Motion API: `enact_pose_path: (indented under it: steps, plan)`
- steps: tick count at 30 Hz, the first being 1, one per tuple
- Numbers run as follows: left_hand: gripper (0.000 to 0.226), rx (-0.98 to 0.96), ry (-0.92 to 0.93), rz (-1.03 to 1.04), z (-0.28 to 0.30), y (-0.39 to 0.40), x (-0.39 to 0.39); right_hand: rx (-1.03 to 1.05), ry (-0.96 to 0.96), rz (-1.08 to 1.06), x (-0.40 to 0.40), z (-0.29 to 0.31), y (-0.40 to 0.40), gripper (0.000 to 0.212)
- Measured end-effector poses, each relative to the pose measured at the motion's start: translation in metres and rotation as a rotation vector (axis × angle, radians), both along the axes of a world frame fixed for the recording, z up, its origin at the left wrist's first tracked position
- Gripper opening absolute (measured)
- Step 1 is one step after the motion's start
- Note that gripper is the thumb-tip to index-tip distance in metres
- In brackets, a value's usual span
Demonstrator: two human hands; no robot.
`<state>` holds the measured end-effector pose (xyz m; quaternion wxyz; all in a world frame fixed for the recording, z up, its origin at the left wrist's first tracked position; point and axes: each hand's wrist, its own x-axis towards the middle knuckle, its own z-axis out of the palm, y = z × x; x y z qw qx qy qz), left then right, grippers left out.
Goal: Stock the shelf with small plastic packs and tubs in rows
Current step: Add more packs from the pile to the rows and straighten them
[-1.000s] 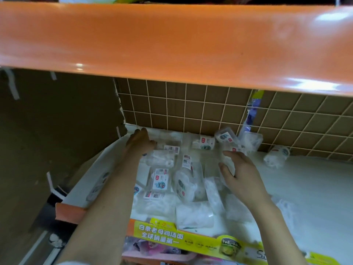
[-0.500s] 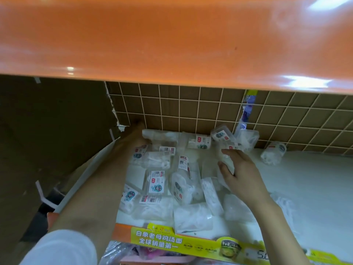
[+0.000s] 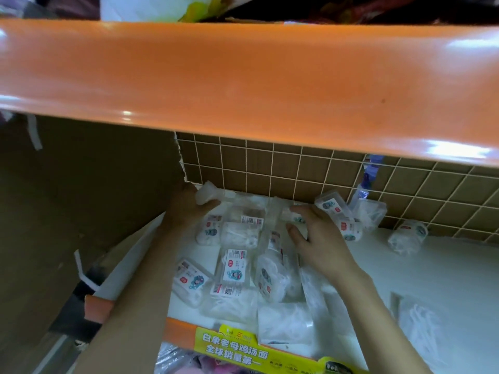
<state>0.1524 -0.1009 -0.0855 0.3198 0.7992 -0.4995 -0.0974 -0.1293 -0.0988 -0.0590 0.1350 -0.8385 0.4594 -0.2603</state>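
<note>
Where the white shelf [image 3: 405, 271] meets the wall, brown square tiles [image 3: 297, 168] with pale grout close the back, and a plain brown panel [image 3: 89, 190] closes the left side. A wide glossy orange shelf edge [image 3: 243, 85] hangs above and hides the upper part of the view, with some bags lying on top of it. Along the front of the white shelf runs an orange lip with a yellow-green price strip [image 3: 237, 346] printed in white characters. On the shelf lie many small clear plastic packs [image 3: 232, 268] with white contents and red-and-blue labels, close together and partly overlapping, not in straight rows. Some small clear tubs [image 3: 332, 205] stand against the tiles, and one roundish pack [image 3: 407, 234] lies apart on the right. A blue-and-white wrapper [image 3: 367, 182] leans on the tiles behind the tubs. The left hand [image 3: 189, 206] is in the back left corner, its fingers curled around a translucent pack [image 3: 209, 193]. The right hand [image 3: 321, 238] rests palm down over the packs near the middle, fingers spread and a little bent; whether it holds one I cannot tell.
</note>
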Motion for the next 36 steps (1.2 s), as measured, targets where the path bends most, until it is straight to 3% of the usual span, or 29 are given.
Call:
enact_pose_path:
  steps: [5, 8, 12, 17, 25, 29, 36]
  plan:
    - [0.058, -0.160, 0.189, 0.105, 0.005, 0.063, -0.021, 0.035, 0.129, 0.161, 0.054, 0.017, -0.021, 0.046]
    - [0.060, -0.170, 0.214, 0.239, -0.001, 0.091, -0.030, 0.063, 0.344, 0.265, 0.089, 0.013, -0.040, 0.057]
    - [0.056, -0.294, 0.237, 0.285, -0.008, 0.115, -0.039, 0.099, 0.475, 0.394, 0.127, 0.005, -0.054, 0.079]
    - [0.053, -0.365, 0.192, 0.291, -0.007, 0.122, -0.036, 0.188, 0.640, 0.385, 0.150, -0.010, -0.057, 0.105]
    - [0.057, -0.395, 0.176, 0.310, -0.009, 0.126, -0.034, 0.121, 0.770, 0.396, 0.156, -0.007, -0.051, 0.099]
    - [0.057, -0.393, 0.169, 0.313, -0.010, 0.126, -0.034, 0.094, 0.743, 0.393, 0.158, -0.010, -0.049, 0.085]
    - [0.054, -0.408, 0.163, 0.271, -0.002, 0.121, -0.044, 0.246, 0.352, 0.443, 0.141, -0.001, -0.050, 0.092]
